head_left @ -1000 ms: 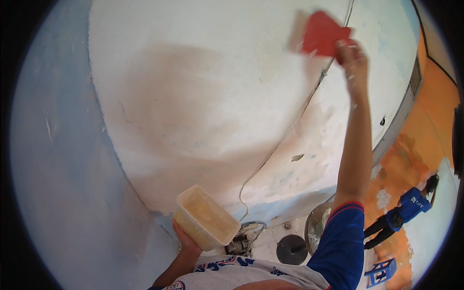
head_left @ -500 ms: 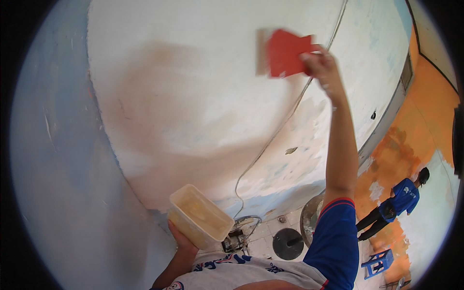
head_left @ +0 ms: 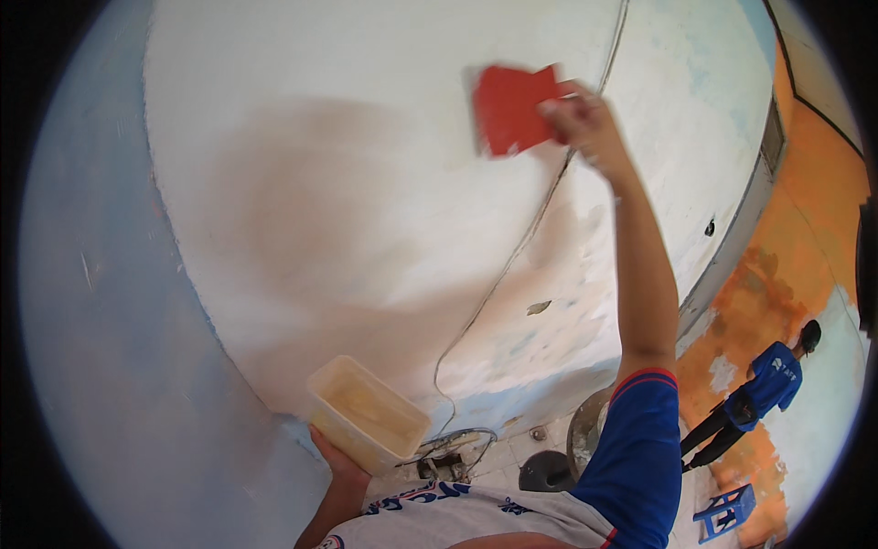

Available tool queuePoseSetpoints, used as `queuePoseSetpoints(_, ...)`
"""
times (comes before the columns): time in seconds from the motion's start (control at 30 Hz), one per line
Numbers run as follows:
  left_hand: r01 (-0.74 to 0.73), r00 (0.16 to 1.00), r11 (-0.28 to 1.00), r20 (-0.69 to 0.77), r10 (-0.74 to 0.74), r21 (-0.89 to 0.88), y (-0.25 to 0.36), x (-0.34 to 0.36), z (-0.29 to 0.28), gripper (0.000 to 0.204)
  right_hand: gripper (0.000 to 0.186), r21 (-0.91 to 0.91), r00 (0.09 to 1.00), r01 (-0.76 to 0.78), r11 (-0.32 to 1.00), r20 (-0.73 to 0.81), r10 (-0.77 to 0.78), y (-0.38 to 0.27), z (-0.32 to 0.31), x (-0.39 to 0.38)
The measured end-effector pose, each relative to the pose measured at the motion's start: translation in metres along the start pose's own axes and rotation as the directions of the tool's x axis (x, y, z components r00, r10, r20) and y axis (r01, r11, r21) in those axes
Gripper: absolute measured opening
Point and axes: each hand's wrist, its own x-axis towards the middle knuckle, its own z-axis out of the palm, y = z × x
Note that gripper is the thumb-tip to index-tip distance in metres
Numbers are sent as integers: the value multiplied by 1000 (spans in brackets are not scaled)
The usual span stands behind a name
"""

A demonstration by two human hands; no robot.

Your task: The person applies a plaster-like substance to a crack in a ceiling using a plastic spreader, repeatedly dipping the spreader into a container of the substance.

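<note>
My right hand [head_left: 574,123] is raised at the upper middle, closed on a red flat scraper [head_left: 512,108] held against or just over the white wall [head_left: 384,183]; whether it touches is hard to tell. A cable [head_left: 512,252] runs down the wall behind my right hand and arm. Low on the left, my left hand [head_left: 340,456] is closed round the side of a translucent rectangular plastic container [head_left: 370,398] with pale yellowish material inside.
A blue wall [head_left: 91,274] meets the white one at the left. Below are coiled hose and equipment [head_left: 444,467], a dark round object [head_left: 540,471] and a tub [head_left: 581,430]. At the right, another person [head_left: 759,393] stands by an orange wall [head_left: 814,247], near a blue stool [head_left: 727,512].
My right hand and the red scraper have moved left and down across the wall. The container has shifted slightly left. The other person has lowered a raised arm.
</note>
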Motion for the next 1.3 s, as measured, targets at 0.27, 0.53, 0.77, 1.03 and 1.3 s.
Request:
queuePoseSetpoints(0.27,53,998,999,-45,-53,-9,-38,3,13,83,32,-304,784,191,933,-525,-331,8,-149,66)
queuePoseSetpoints(0.53,-31,999,999,-36,32,27,-51,10,9,82,35,-290,913,81,954,-362,-188,33,-103,71)
queuePoseSetpoints(0.77,-49,997,998,-57,46,-47,-58,1,-5,83,22,124,936,170,978,-332,-121,-7,-102,49)
queuePoseSetpoints(1.03,-5,1000,1000,-27,5,-27,-57,-3,-2,83,40,-26,818,246,969,-530,-222,17,-113,68)
queuePoseSetpoints(1.3,-57,996,998,-68,57,1,-52,-8,11,85,25,-367,945,309,877,218,-242,18,38,-1)
